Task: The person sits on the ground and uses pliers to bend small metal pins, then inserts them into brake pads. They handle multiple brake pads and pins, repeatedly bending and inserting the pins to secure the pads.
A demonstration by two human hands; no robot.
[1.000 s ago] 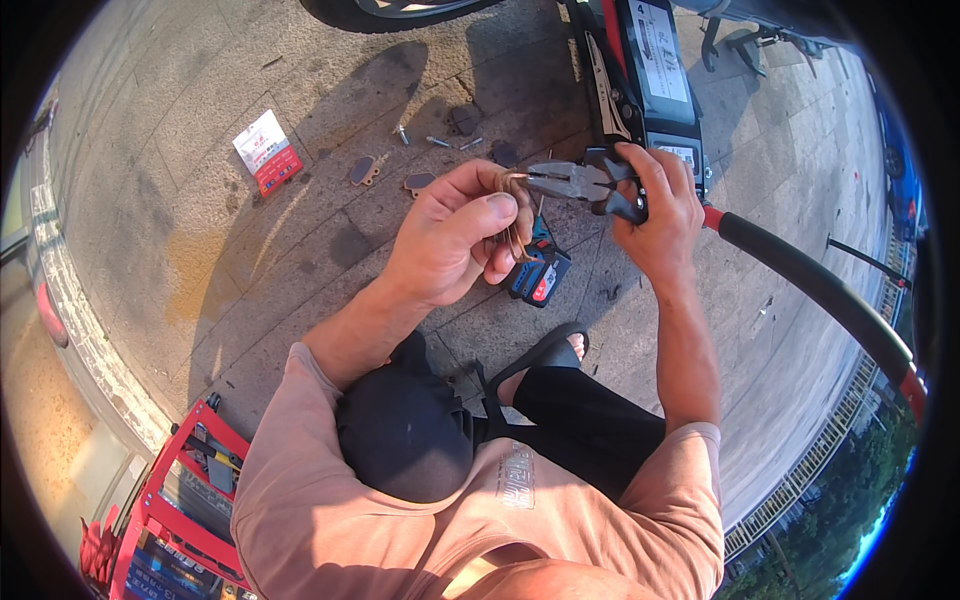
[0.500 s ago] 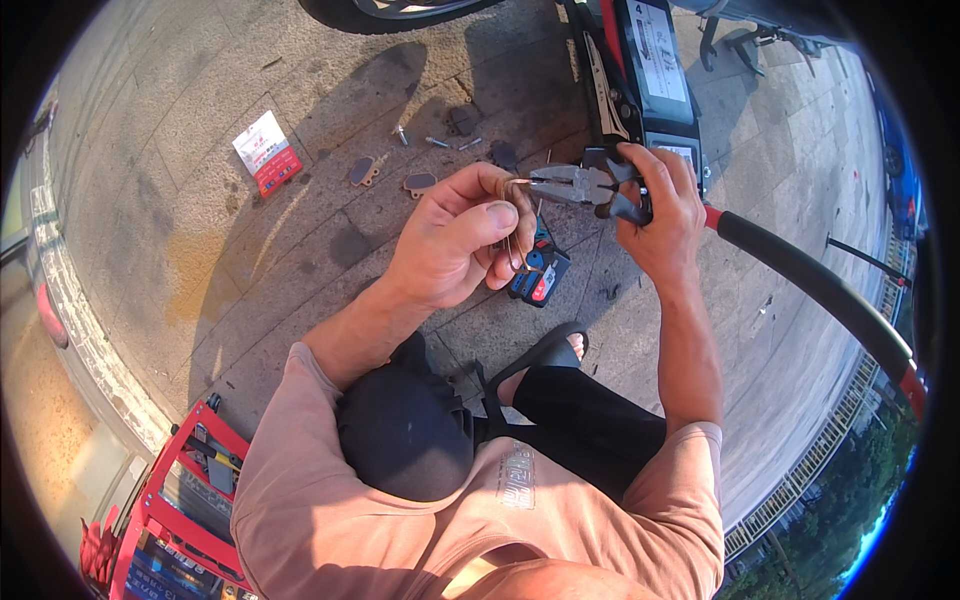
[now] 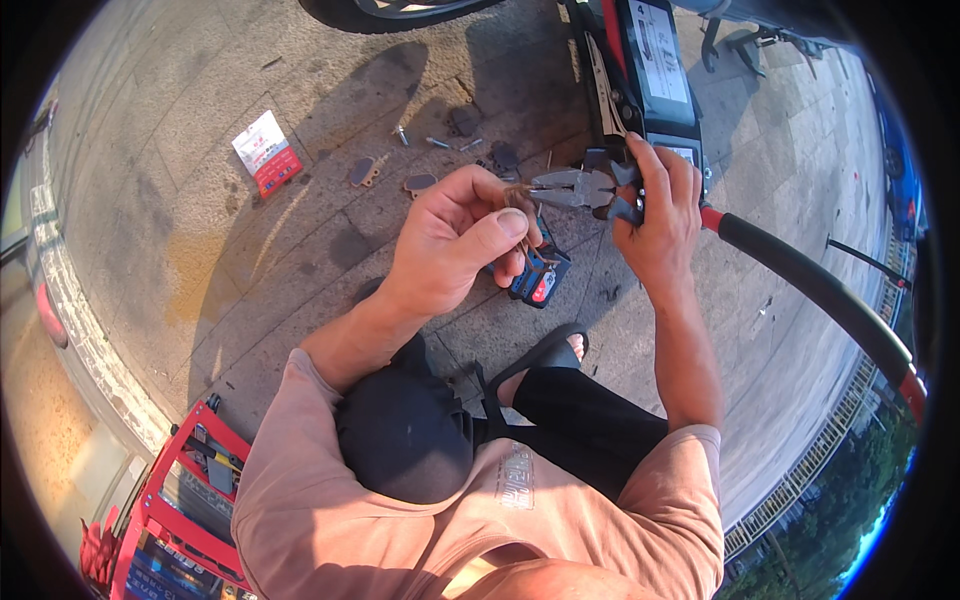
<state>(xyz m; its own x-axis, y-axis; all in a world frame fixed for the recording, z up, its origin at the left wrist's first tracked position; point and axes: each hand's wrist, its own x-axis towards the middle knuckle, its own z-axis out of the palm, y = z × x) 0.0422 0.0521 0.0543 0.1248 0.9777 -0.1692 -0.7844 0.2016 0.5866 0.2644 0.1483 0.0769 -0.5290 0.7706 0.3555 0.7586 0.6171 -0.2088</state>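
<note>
My left hand [image 3: 445, 245] pinches a thin, bent brown metal clip [image 3: 536, 256] between thumb and fingers. Its lower prongs stick out below the fingertips, and the rest is partly hidden by the hand. My right hand [image 3: 662, 200] is closed round the handles of a pair of pliers [image 3: 578, 187] with grey jaws. The jaws point left, with their tips at the upper end of the clip beside my left index finger. Whether they grip the metal I cannot tell. Both hands are above the paving, in front of my knees.
Beyond my left hand lie brake pads [image 3: 363, 172] and several bolts [image 3: 438, 142]. A red-and-white packet [image 3: 267, 153] is farther left. Below the hands sits a blue-and-black tool [image 3: 541, 282]. A jack [image 3: 655, 65] with a long handle [image 3: 800, 265] stands right; a tire [image 3: 400, 18] is at the top.
My left hand has shifted slightly right, and the clip has turned a little in its fingers. My right hand and the pliers have moved only slightly.
</note>
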